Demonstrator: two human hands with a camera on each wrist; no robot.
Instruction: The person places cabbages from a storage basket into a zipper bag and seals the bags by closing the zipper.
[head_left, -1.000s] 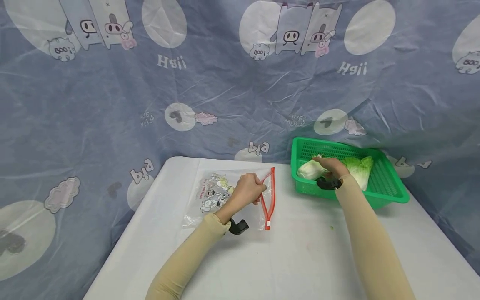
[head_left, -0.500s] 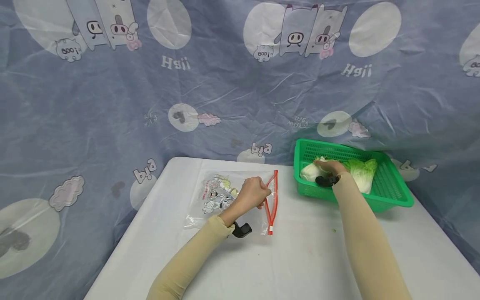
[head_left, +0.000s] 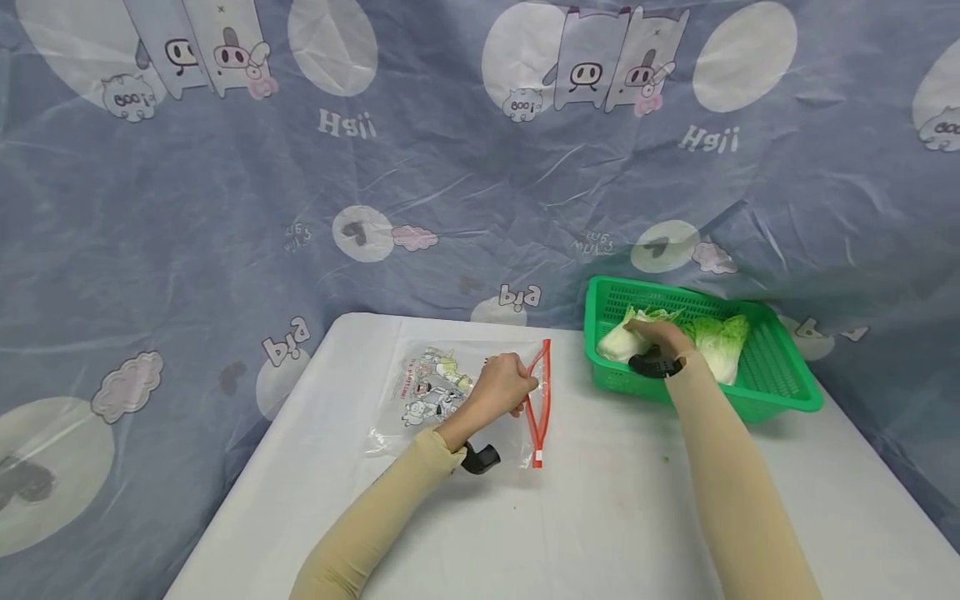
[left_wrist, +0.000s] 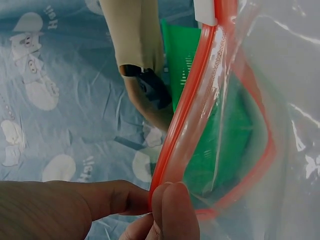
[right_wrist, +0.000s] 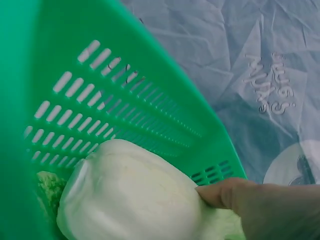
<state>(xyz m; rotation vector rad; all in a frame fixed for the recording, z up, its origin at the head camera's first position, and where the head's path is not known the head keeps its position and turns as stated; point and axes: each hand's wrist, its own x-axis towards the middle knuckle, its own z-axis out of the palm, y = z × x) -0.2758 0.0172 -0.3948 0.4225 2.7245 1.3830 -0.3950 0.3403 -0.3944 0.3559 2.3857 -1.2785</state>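
Observation:
My left hand (head_left: pixel 498 390) pinches the red zip edge (left_wrist: pixel 186 112) of a clear zip bag (head_left: pixel 390 425) with cartoon prints, thumb against fingers. The bag lies on the table, its mouth parted and facing right. My right hand (head_left: pixel 663 335) reaches into a green basket (head_left: pixel 776 400) and holds a napa cabbage (right_wrist: pixel 135 187) there. The thumb presses its side in the right wrist view; the other fingers are hidden. That cabbage's white base points toward the left, with leafy green ends behind the hand. Another napa cabbage (head_left: pixel 720 354) lies beside it in the basket.
The basket stands at the back right of the white table (head_left: pixel 570 525), its slotted walls close around my right hand. A patterned blue-grey cloth (head_left: pixel 450 167) hangs behind the table. A small green scrap (head_left: pixel 666 459) lies in front of the basket.
The cabbage under my right hand has turned and lifted slightly, and more of its leafy end shows. My left hand has kept its pinch on the bag's edge with hardly any movement.

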